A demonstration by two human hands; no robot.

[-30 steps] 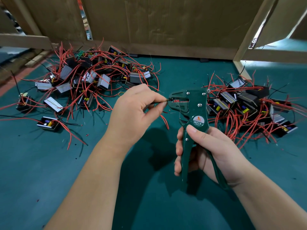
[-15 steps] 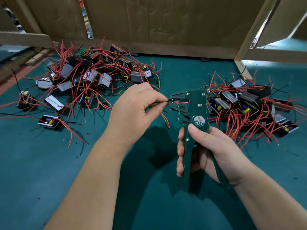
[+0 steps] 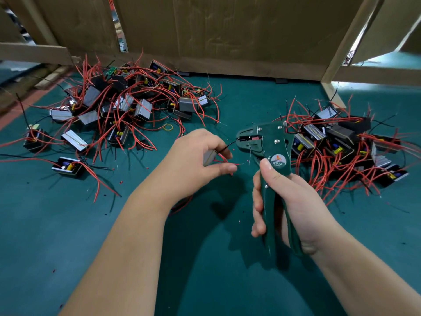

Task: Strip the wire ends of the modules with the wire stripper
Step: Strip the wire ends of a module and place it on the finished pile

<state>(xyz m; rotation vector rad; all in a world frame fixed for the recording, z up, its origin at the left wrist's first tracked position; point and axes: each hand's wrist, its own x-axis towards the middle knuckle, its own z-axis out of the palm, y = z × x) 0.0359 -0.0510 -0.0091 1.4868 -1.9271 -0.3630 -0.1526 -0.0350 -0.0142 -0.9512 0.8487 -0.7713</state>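
Note:
My right hand (image 3: pixel 289 201) grips the handles of a dark green wire stripper (image 3: pixel 272 151), held upright with its jaws pointing left. My left hand (image 3: pixel 196 163) holds a small grey module (image 3: pixel 208 157) in its fingers, just left of the jaws. A thin black wire (image 3: pixel 229 145) runs from the module to the stripper's jaws. The module's red wires (image 3: pixel 224 160) stick out to the right under my fingers. Most of the module is hidden by my hand.
A heap of modules with red wires (image 3: pixel 118 106) lies at the back left on the green mat (image 3: pixel 57 224). A second heap (image 3: pixel 341 144) lies at the right, behind the stripper. Cardboard walls (image 3: pixel 216 30) close the back. A yellow rubber band (image 3: pixel 168 127) lies by the left heap.
My left hand has drawn back to the left from the jaws and opened a little, so the module and its red wires now show. The stripper has stayed in place.

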